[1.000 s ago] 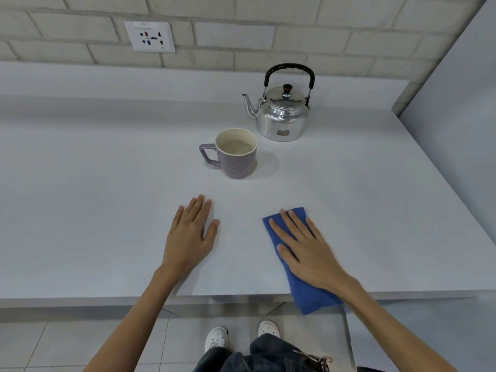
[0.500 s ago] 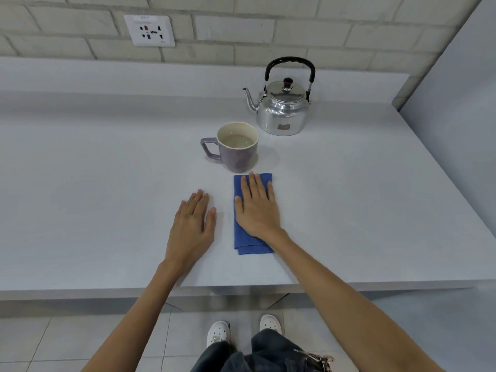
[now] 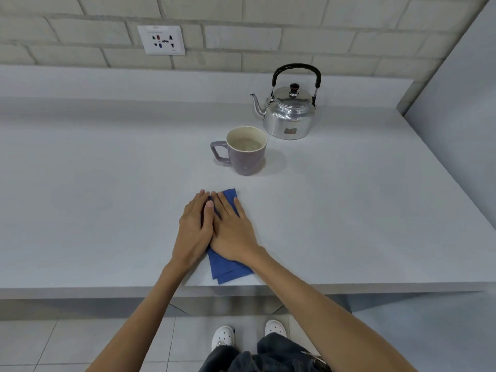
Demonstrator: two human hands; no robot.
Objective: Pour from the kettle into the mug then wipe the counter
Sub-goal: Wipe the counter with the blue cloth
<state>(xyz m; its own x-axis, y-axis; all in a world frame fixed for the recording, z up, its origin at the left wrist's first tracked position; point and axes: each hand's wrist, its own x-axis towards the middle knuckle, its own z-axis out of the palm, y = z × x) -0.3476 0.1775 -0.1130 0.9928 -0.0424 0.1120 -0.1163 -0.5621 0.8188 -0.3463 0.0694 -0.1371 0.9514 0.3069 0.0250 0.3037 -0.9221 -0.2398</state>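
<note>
A shiny metal kettle [image 3: 288, 116] with a black handle stands upright at the back of the grey counter [image 3: 107, 197]. In front of it, a purple mug [image 3: 245, 153] holds pale liquid, handle to the left. Near the front edge lies a folded blue cloth [image 3: 228, 269]. My right hand [image 3: 233, 232] presses flat on it, fingers stretched forward. Flat on the counter just left of the cloth is my left hand [image 3: 193, 226], touching the right hand's thumb side.
A brick wall with a white socket plate [image 3: 161, 40] rises behind a low ledge. A grey side panel [image 3: 461, 116] bounds the counter on the right. Below the front edge are the tiled floor and my white shoes [image 3: 224, 338].
My right hand has slid the blue cloth from just before the mug back toward the front edge and left, up against my left hand. The left hand has stayed in place.
</note>
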